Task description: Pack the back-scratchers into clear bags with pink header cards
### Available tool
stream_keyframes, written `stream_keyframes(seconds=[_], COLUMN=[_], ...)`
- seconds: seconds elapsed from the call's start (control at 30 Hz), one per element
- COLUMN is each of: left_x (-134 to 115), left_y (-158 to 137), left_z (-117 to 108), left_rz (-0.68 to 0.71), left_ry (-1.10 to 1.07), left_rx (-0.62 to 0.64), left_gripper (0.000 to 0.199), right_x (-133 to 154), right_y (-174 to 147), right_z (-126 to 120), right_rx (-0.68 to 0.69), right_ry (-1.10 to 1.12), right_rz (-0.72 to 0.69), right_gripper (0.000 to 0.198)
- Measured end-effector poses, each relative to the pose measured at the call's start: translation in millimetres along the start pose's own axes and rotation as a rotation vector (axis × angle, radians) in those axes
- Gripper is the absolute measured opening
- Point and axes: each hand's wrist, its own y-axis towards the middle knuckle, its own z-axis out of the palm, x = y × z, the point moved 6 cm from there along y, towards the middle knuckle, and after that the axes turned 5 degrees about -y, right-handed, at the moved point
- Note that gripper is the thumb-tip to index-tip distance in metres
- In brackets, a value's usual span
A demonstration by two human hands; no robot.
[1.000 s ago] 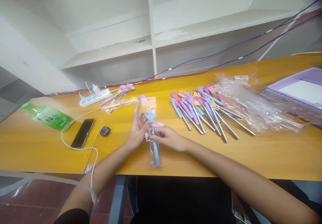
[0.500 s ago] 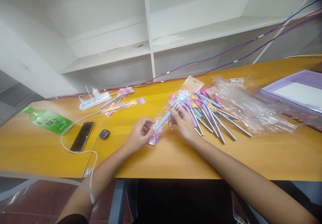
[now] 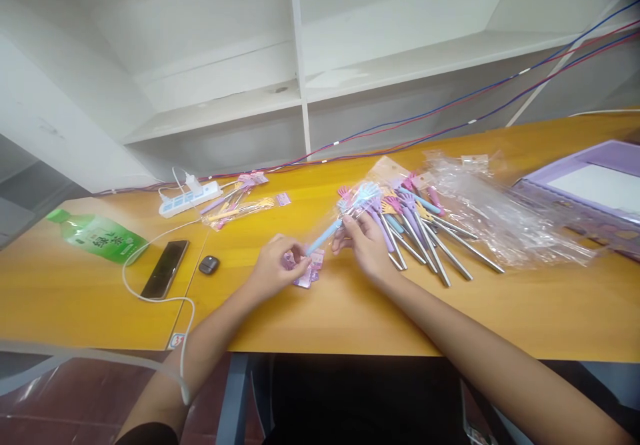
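Observation:
A blue hand-shaped back scratcher point(image 3: 325, 237) in a clear plastic sleeve slants between my two hands above the table. My right hand point(image 3: 364, 239) grips it near the middle, thumb on top, just below its blue claw head point(image 3: 367, 195). My left hand point(image 3: 280, 263) pinches at the lower end of the handle; whether it holds the sleeve or the handle tip I cannot tell. Under the left fingertips lie several small pink and purple cards point(image 3: 306, 275). Right beside my right hand is a pile of back scratchers point(image 3: 417, 225) with purple, pink, yellow and blue heads and metal rods.
A heap of clear plastic sleeves point(image 3: 485, 205) and a purple case point(image 3: 590, 178) lie on the right. To the left are bagged back scratchers point(image 3: 235, 211), a power strip point(image 3: 190, 199), a green bottle point(image 3: 103, 237), a phone point(image 3: 165, 269) and a black earbud case point(image 3: 209, 265).
The left hand has shifted slightly at the handle's lower end, its fingers drawing closer together. My right hand keeps hold of the back scratcher. The view has moved slightly.

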Motion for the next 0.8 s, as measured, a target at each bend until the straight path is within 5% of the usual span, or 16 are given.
stream_keyframes(seconds=[0.23,0.5,0.7,0.8], left_x=[15.8,5.2,2.5,4.7], left_y=[-1.8,-6.2,-7.0,-6.4], left_z=[-4.0,-15.0,-17.5,-17.8], left_rz=[-0.070,0.042,0.077,0.071], left_ry=[-0.045,0.011,0.001,-0.005], left_rx=[-0.209,-0.345,-0.322,-0.298], left_gripper=[0.019,0.020,0.040,0.030], right_x=[-7.7,-1.1,-7.3,-8.9], right_y=[5.1,-1.8,1.2,5.2], right_z=[-1.7,9.2,9.9,5.2], right_rx=[0.045,0.177,0.166,0.099], right_ry=[0.126,0.118,0.149,0.146], right_rz=[0.040,0.071,0.127,0.126], right_gripper=[0.046,0.045,0.049,0.051])
